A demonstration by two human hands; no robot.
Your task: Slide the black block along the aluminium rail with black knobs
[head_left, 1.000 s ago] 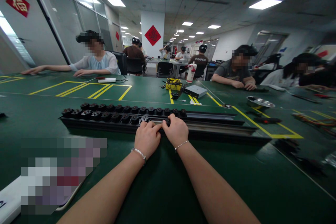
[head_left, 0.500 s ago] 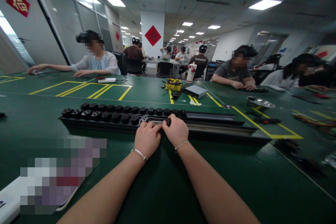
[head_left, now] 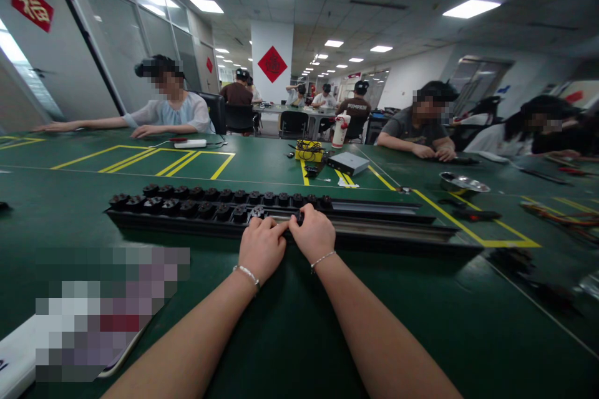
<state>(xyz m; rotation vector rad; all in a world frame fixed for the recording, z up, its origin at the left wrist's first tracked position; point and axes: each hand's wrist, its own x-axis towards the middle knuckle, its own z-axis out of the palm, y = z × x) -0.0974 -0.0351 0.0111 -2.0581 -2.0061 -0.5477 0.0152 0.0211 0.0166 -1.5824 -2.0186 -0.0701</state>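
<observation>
A long black tray of rails [head_left: 384, 223] lies across the green table [head_left: 299, 324] in front of me. Two rows of small black round parts [head_left: 196, 199] fill its left half; the right half of the rails is bare. My left hand [head_left: 261, 248] and my right hand [head_left: 314, 235] rest side by side at the tray's near rail, fingers curled and pressed onto a small black part [head_left: 296, 217] between them. Both wrists wear thin bracelets. What the fingertips pinch is mostly hidden.
A blurred white object [head_left: 28, 349] lies at the near left. Farther back stand a yellow box with cables [head_left: 309, 151], a grey box [head_left: 349, 163], a white bottle [head_left: 340, 129] and a metal bowl [head_left: 463, 182]. Several people sit around the tables.
</observation>
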